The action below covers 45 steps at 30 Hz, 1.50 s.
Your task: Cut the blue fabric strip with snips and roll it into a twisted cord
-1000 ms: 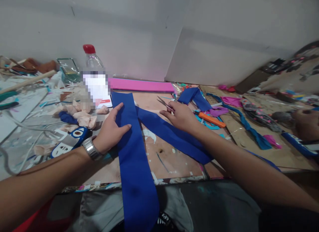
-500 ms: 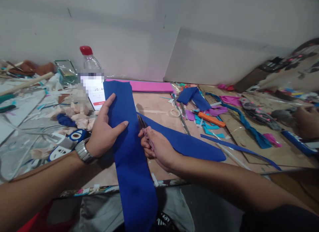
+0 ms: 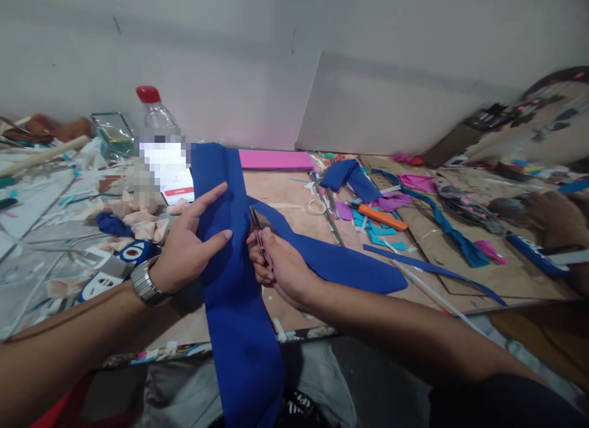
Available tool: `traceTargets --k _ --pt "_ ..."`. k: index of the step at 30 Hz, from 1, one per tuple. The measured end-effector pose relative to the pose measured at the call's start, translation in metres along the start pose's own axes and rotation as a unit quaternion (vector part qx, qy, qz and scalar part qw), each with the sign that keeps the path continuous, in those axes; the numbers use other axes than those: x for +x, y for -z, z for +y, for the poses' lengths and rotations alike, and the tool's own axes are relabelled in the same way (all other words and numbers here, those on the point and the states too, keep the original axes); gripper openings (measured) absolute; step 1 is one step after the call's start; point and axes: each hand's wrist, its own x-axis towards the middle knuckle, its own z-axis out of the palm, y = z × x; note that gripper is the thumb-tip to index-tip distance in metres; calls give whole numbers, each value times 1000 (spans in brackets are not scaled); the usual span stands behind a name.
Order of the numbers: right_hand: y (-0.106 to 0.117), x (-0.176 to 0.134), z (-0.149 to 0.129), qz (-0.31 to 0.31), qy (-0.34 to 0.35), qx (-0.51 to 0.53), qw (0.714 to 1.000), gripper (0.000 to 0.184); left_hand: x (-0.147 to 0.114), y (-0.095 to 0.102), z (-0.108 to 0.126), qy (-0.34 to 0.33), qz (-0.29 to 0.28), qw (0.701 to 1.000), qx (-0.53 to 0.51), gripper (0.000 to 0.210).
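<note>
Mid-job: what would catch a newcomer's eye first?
First comes the long blue strip, under the left hand, running down the middle and off the table. Next come the scissors in the right hand, at the strip's right edge. Behind lies the pink piece along the wall.

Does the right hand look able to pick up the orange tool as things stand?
Probably not straight away: the right hand holds scissors. The way itself looks free, though; the orange tool lies uncovered to its right, beyond the loose blue strip.
</note>
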Motion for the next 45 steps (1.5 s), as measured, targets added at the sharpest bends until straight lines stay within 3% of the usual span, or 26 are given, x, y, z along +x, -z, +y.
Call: traceTargets --k 4,8,12,17,21,28,30,34,40,45 --pt "0 -3 2 -10 -7 0 1000 54 0 1 3 -8 -4 999 -30 75" --pt "1 -8 4 -22 1 1 1000 52 2 2 1 -21 56 996 -70 85" --pt "3 -8 5 -28 10 -8 1000 51 9 1 -1 6 86 977 -194 96" --pt "2 -4 5 -25 42 -41 998 53 20 4 10 58 115 949 -288 80" --pt "1 -7 2 -30 63 -93 993 52 25 9 28 86 114 951 -275 58" --pt "5 -16 4 -82 97 -128 984 51 54 27 45 54 98 978 -176 74" --pt "6 -15 5 -63 105 -134 984 51 71 37 47 78 72 985 -134 81" --pt "8 -9 4 -12 124 -148 981 49 104 56 54 92 -75 992 -41 72" --pt "17 -3 2 -6 201 -213 956 40 129 63 63 69 -93 992 58 59" --pt "22 -7 1 -26 215 -285 934 30 136 72 72 29 -181 975 127 57"
